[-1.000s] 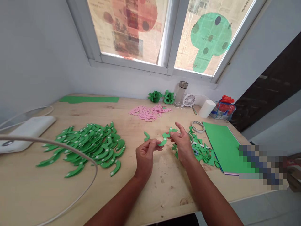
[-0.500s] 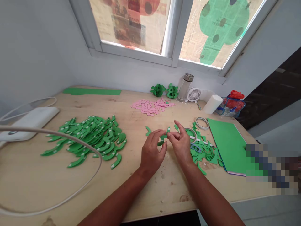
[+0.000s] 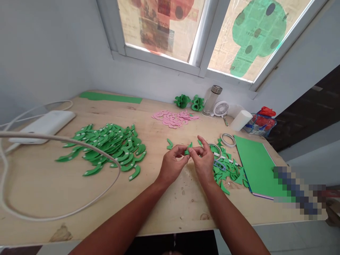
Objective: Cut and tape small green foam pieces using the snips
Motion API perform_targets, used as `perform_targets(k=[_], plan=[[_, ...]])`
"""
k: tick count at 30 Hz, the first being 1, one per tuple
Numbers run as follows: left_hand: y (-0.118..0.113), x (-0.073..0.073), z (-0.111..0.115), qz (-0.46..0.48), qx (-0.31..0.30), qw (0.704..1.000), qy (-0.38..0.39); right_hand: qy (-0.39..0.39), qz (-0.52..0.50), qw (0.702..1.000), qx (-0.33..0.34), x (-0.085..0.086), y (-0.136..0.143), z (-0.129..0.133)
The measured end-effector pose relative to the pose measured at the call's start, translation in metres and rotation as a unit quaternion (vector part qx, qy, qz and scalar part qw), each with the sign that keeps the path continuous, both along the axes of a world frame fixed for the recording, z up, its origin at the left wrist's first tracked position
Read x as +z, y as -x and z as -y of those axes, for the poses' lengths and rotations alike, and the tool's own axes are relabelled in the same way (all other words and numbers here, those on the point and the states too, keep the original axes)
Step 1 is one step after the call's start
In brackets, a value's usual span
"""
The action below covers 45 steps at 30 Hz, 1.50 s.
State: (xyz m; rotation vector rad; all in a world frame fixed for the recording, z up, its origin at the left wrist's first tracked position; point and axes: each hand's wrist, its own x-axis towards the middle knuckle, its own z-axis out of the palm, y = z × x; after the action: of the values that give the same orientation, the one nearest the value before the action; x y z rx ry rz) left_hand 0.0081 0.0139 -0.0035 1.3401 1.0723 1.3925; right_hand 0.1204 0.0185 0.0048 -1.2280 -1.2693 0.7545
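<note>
Near the middle of the table, my left hand (image 3: 172, 164) and my right hand (image 3: 203, 161) meet at a small green paper piece (image 3: 189, 148). Both hands pinch it between thumb and fingers, and one finger of the right hand points up. The fingers partly cover the piece. To the left spreads a large pile of curved green paper pieces (image 3: 108, 143) with small white patches on them. Green scraps (image 3: 232, 171) lie beside my right hand, with a tape roll (image 3: 215, 151) and a pen among them. A single green scrap (image 3: 169, 143) sits just beyond my left hand.
Pink paper pieces (image 3: 174, 118) lie farther back, before two green paper ornaments (image 3: 182, 101), a glass bottle (image 3: 211, 101) and a small fan (image 3: 221, 108). Green sheets (image 3: 255, 163) are at the right, near another tape roll (image 3: 228, 140). A white cable (image 3: 66, 217) loops at the left.
The view has shifted slightly. My left thumb and fingers have closed in on the green piece, which now looks folded or turned, and its white patch no longer shows.
</note>
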Motion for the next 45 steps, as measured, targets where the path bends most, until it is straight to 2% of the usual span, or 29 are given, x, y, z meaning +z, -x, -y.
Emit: perform_targets(k=[4,7,17,23,27,37,45], plan=[[0.001,0.000,-0.005,0.127,-0.065,0.987,0.070,-0.007,0.012,1.000,0.001,-0.001,-0.002,-0.002],[0.002,0.000,-0.007,0.143,-0.055,0.984,0.087,-0.014,0.024,1.000,0.003,-0.001,-0.003,-0.003],[0.002,0.000,-0.004,0.018,-0.023,1.000,0.009,-0.038,0.062,0.997,-0.014,0.000,-0.003,-0.001],[0.003,0.000,-0.003,0.006,-0.006,1.000,-0.002,-0.038,0.098,0.994,-0.021,0.003,-0.002,0.001],[0.004,0.002,-0.003,0.004,-0.025,1.000,-0.007,-0.046,0.107,0.993,-0.026,0.006,0.000,0.004],[0.010,0.006,-0.009,0.170,-0.057,0.977,0.116,-0.078,0.144,0.986,-0.030,0.006,0.001,0.003],[0.018,0.007,-0.009,0.215,-0.120,0.955,0.167,-0.091,0.160,0.983,-0.007,0.001,0.006,0.004]])
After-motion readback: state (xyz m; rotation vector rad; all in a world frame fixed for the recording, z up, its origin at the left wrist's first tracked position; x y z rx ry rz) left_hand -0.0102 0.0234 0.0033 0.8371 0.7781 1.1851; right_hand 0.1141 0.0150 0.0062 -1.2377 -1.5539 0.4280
